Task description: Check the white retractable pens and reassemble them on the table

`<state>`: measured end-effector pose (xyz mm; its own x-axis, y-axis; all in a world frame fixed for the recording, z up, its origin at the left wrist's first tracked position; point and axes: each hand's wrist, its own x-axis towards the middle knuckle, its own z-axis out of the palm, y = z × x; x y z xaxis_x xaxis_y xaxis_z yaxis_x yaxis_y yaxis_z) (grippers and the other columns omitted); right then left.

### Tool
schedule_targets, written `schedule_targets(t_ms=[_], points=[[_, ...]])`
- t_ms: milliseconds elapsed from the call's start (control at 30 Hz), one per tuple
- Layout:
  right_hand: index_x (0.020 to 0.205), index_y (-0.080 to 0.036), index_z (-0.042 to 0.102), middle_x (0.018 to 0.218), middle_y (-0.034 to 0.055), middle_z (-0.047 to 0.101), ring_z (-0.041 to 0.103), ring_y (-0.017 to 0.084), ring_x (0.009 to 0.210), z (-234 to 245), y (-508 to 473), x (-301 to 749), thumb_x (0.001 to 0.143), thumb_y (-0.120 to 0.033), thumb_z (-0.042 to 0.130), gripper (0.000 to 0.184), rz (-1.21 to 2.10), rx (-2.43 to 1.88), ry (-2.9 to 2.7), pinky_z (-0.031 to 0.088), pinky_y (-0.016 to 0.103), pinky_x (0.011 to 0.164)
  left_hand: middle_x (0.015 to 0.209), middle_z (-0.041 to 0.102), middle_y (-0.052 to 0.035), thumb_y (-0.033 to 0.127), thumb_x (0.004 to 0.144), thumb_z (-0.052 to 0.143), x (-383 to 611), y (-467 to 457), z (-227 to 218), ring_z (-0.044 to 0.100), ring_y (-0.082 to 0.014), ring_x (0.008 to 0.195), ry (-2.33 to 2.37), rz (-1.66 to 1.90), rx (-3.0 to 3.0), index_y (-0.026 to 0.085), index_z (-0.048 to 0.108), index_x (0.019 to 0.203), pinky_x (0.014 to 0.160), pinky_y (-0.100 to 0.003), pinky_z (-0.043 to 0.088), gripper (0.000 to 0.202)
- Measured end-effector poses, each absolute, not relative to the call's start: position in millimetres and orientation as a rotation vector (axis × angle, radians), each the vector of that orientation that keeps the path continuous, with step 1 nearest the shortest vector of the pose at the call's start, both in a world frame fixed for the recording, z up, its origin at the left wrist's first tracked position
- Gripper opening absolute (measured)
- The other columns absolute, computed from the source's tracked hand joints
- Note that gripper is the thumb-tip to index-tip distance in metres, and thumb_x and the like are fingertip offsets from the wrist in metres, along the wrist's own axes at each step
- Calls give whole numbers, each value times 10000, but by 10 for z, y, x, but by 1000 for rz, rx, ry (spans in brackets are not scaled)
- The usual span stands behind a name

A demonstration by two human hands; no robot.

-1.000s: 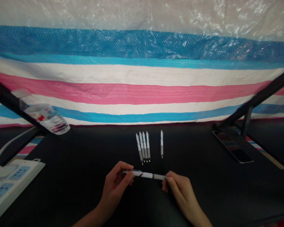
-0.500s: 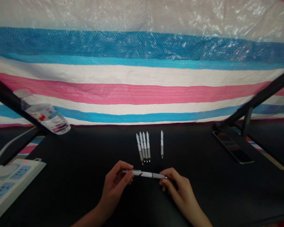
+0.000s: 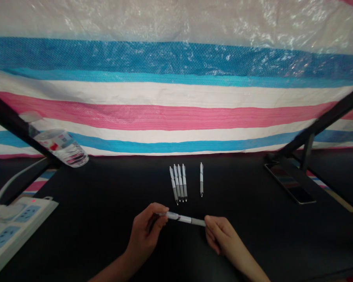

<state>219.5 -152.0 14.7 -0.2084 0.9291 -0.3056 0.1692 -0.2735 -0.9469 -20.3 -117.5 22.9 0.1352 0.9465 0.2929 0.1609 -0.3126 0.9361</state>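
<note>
A white pen (image 3: 184,219) with a grey grip is held crosswise between both hands, low over the black table. My left hand (image 3: 148,225) pinches its clip end between thumb and fingers. At the other end, my right hand (image 3: 220,233) is closed on the tip, which its fingers hide. Just beyond the hands, several similar pens (image 3: 179,183) lie side by side with their tips toward me. One more pen (image 3: 201,179) lies by itself a little to their right.
A white power strip (image 3: 20,223) with a cable sits at the left edge. Behind it a clear plastic bottle (image 3: 62,147) leans near a black bar. To the right a phone (image 3: 290,184) lies flat beside another bar. Striped sheeting (image 3: 176,117) hangs across the back of the table (image 3: 106,188).
My right hand has closed further round the pen's tip, covering it, and shifted slightly right and toward me. The pen has moved a little with it. The pens on the table stay put.
</note>
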Motion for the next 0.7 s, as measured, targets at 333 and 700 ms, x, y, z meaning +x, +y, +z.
schedule_targets(t_ms=[333, 700], points=[[781, -145, 678, 489, -33, 490, 417, 100, 450, 233, -1558, 2073, 974, -643, 373, 615, 1414, -1410, -1595, 287, 221, 472, 870, 696, -46, 340, 827, 736, -68, -1127, 159, 675, -192, 837, 966, 1102, 1053, 179, 707, 894, 790, -291, 558, 177], [1142, -213, 637, 657, -21, 624, 619, 156, 615, 361, -1486, 1945, 1022, -410, 411, 323, 1180, -1473, -1919, 396, 237, 595, 842, 658, 17, 299, 832, 721, -91, -1041, 252, 695, -181, 716, 947, 1129, 1036, 261, 450, 1305, 678, -334, 593, 546]])
